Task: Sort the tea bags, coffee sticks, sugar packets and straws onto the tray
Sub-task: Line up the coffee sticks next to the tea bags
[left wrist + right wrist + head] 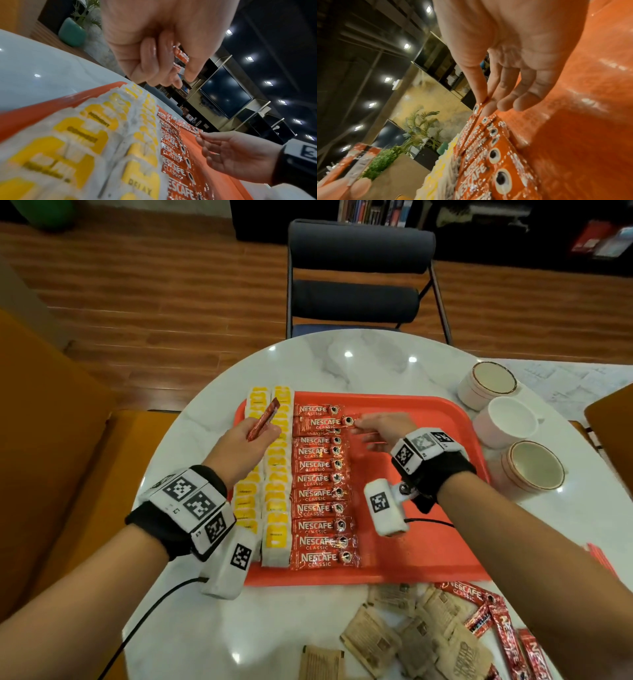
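Looking roughly halfway: the orange plastic tray (428, 556) holds two rows of yellow tea bags (276, 537) and one of red coffee sticks (320, 494). Right hand (382, 429) pinches one into line, left hand (241, 446) grips another. Brown paper sugar packets (371, 635) wait on the table; no straws visible.

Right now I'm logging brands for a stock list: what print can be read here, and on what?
"NESCAFE CLASSIC": on the red coffee sticks lined up on the tray, and on the loose sticks on the table.
"RELAX": on a yellow tea bag.
Brown packets: print too small to read.
Wristband markers: patterns only.
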